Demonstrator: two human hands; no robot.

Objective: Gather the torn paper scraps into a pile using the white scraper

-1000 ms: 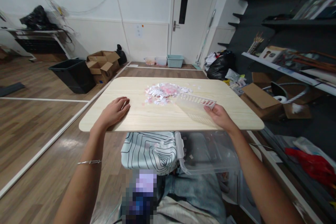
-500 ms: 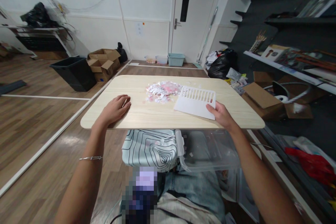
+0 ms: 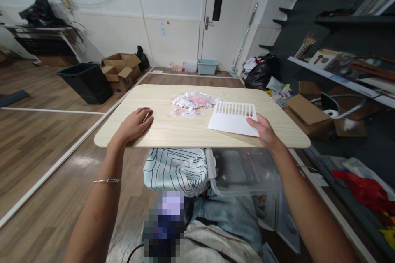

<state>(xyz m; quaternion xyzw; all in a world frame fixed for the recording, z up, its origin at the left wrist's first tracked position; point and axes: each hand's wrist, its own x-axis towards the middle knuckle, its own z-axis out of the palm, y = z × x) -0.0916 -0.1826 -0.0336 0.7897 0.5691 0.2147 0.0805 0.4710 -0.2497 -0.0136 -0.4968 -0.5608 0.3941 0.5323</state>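
A white slotted board (image 3: 233,122), with a row of slots along its far edge, is held by its right side in my right hand (image 3: 263,129), thumb on top. It sits low over the right half of the pale wooden table (image 3: 166,133), its far left corner by a heap of white and pink paper scraps (image 3: 197,102). Whether its underside touches the table I cannot tell. My left hand (image 3: 135,124) rests on the table's left part, fingers loosely bent and holding nothing, apart from the heap.
Below the table's front edge are a patterned light-blue cloth item (image 3: 175,170) and a clear plastic bin (image 3: 247,172). A black trash bin (image 3: 88,84) and cardboard boxes (image 3: 121,72) stand at left. An open carton (image 3: 311,109) and shelves (image 3: 339,76) flank the right side.
My right hand has shifted the slotted board slightly to the right, away from the heap. My left hand stays in place on the table. The view has tilted a little.
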